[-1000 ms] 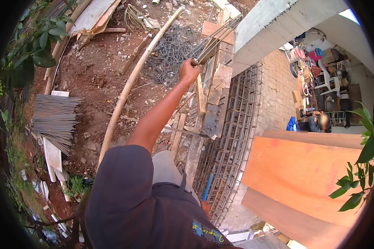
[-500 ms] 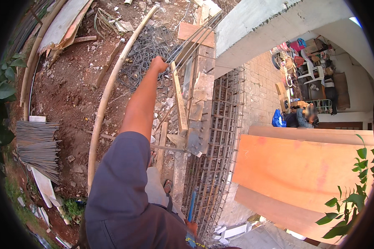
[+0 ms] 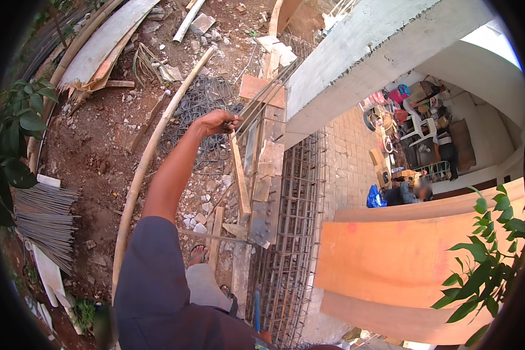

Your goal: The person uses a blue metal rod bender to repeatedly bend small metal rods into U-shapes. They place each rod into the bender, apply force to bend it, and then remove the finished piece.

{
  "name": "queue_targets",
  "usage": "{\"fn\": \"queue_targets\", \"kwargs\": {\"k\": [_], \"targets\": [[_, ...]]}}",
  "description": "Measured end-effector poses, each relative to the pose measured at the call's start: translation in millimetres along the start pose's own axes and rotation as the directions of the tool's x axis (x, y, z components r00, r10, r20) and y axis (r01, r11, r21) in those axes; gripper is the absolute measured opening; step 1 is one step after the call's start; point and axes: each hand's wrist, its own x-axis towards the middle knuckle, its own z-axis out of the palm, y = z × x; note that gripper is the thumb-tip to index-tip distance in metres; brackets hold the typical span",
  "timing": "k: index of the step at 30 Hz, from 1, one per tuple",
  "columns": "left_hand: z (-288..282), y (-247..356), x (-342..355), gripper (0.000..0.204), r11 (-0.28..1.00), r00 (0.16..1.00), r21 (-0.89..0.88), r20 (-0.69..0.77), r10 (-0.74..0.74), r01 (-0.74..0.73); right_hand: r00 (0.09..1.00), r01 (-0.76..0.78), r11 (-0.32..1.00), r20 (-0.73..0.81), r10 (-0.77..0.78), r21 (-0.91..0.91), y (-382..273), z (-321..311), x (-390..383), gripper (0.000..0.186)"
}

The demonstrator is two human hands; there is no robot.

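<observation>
My left hand (image 3: 225, 122) is closed on thin steel rods (image 3: 256, 104), which slant up and away over a wooden board assembly (image 3: 270, 160) with bolts or pins on it. A timber batten (image 3: 239, 175) lies just left of that assembly. A long rebar cage (image 3: 291, 221) runs alongside on the right. At the bottom a small part of my right hand (image 3: 265, 336) shows beside the lower end of a blue bar (image 3: 256, 309); its fingers are hidden. My sandaled foot (image 3: 199, 253) is on the rubble below.
A concrete beam (image 3: 356, 70) crosses upper right. Orange plywood sheets (image 3: 385, 256) lie right; behind them a person (image 3: 407, 192) is among clutter. A bamboo pole (image 3: 140, 186), tangled wire (image 3: 195, 96), a rebar bundle (image 3: 44, 221) and leafy branches (image 3: 478, 268) surround me.
My left hand has moved left, then slightly down, still holding the rods. The view has shifted, bringing more ground at the top into sight.
</observation>
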Motion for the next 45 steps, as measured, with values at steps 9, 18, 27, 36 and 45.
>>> {"fn": "queue_targets", "kwargs": {"k": [9, 18, 27, 36, 45], "targets": [[228.3, -173.0, -185.1, 0.031, 0.805, 0.876, -0.589, 0.421, 0.235, 0.067, 0.978, 0.2, 0.974, -0.036, -0.205, -0.105, 24.1, 2.7, 45.8, 0.043], [359.1, -298.7, -278.2, 0.045, 0.951, 0.994, -0.29, 0.026, -0.102, 0.105, 0.639, 0.735, 0.642, -0.092, -0.763, -0.217, 112.9, 1.4, 92.5, 0.044], [438.3, -459.5, -303.8, 0.054, 0.985, 0.914, -0.168, -0.394, -0.1, 0.035, 0.958, 0.275, 0.958, 0.066, -0.28, 0.077, 198.1, -42.8, 55.8, 0.056], [409.2, -552.2, -290.6, 0.06, 0.959, 0.787, -0.126, -0.549, -0.281, 0.255, 0.966, 0.22, 0.946, 0.08, -0.244, 0.238, 345.0, 4.7, 131.7, 0.035], [371.0, -564.5, -280.8, 0.047, 0.959, 0.775, -0.141, -0.565, -0.283, 0.247, 0.775, 0.625, 0.752, -0.052, -0.63, 0.207, 369.4, 24.3, 152.4, 0.03]]}}
